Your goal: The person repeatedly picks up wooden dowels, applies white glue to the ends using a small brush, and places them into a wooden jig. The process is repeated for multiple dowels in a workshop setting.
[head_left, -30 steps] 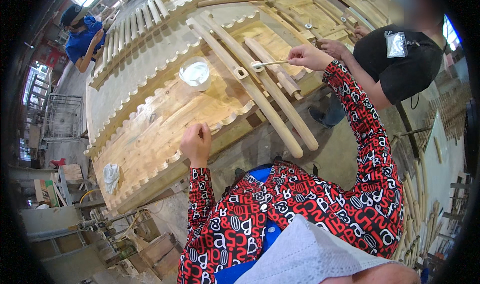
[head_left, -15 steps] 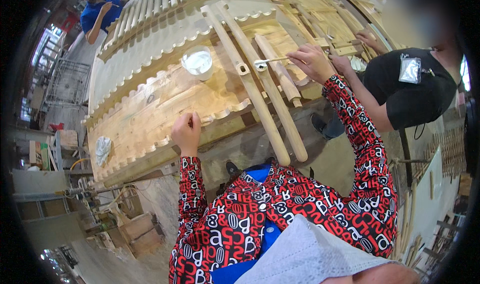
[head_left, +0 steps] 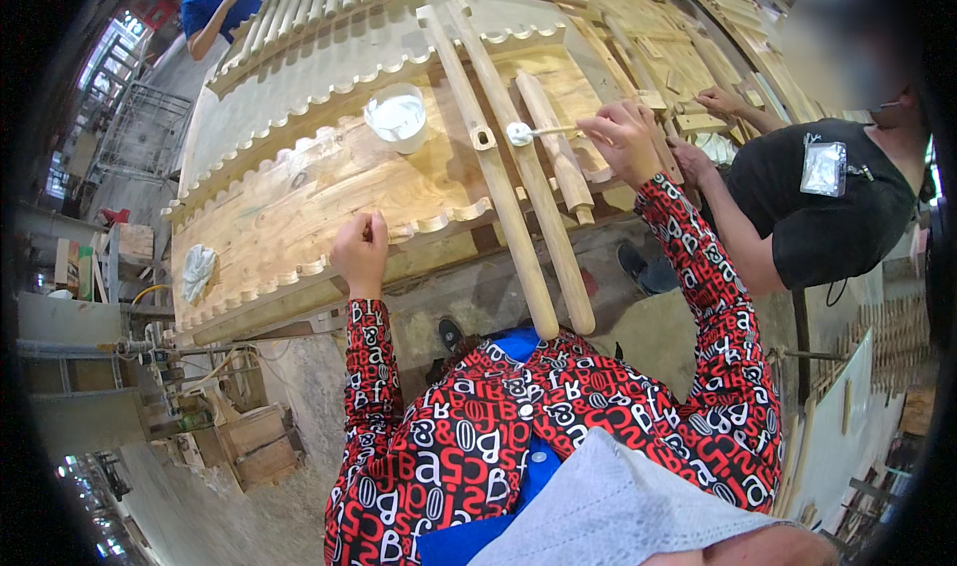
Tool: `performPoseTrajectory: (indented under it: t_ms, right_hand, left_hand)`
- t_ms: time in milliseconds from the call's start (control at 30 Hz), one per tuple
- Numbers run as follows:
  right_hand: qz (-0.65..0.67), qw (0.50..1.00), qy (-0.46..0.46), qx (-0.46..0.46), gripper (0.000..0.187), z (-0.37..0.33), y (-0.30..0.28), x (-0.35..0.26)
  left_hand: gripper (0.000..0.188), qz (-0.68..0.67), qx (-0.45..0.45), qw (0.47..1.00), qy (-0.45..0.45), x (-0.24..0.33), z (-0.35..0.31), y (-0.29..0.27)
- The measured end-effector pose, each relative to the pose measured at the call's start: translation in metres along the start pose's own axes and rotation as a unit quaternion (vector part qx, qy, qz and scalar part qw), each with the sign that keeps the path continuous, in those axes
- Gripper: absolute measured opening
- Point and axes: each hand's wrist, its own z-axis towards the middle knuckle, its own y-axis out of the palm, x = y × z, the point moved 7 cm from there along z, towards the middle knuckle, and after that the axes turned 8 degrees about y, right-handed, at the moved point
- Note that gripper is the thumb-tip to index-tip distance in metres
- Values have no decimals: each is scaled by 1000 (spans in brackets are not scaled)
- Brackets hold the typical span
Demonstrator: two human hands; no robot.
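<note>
My right hand [head_left: 622, 139] pinches a thin wooden stick [head_left: 554, 129]. Its white-coated tip rests at the hole in the right-hand one of two long wooden posts [head_left: 533, 189], and white paste covers the hole. Beside it lies the left-hand post [head_left: 508, 210], its oval hole uncovered. Both posts stretch over the scalloped rail of the wooden worktable [head_left: 299, 217] toward my body. Left of them stands a translucent tub [head_left: 396, 117] with white paste in it. My left hand [head_left: 360, 252] is closed in a fist at the table's near edge, with nothing visible in it.
A shorter wooden post [head_left: 554, 147] lies right of the pair. A crumpled white cloth [head_left: 198, 272] sits at the table's left end. At right, a person in a black shirt [head_left: 837, 207] handles wooden parts; another in blue [head_left: 221, 12] is far left, near several upright-lying rods [head_left: 317, 2].
The white-tipped stick has shifted slightly on the right-hand post, and more white now covers its hole. My left fist has moved a little within the view, which has itself shifted.
</note>
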Motion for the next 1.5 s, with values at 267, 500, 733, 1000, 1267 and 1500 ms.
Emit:
performPoseTrajectory:
  t_ms: [267, 500, 733, 1000, 1267, 1500]
  right_hand:
    - [6, 998, -3, -63, 11, -1, 10, 1]
    - [-81, 986, -4, -149, 11, 22, -9, 1]
    - [-266, 911, -302, -93, 8, 71, -6, -112]
    - [-373, 839, -309, -248, 11, 95, 35, -160]
    - [-302, 897, -90, -310, 5, 110, 2, -83]
    - [24, 970, 66, -233, 12, 46, 2, 5]
  left_hand:
    - [24, -1, 8, 1000, -17, -3, -1, 2]
    - [23, -8, 28, 999, 14, 0, 0, 0]
    - [23, -10, 28, 999, 24, 3, 1, -2]
    - [22, -24, 21, 998, 47, 8, 3, -6]
    - [20, -34, -6, 997, 69, 7, 3, -6]
    - [22, -20, -8, 997, 79, 8, 4, -3]
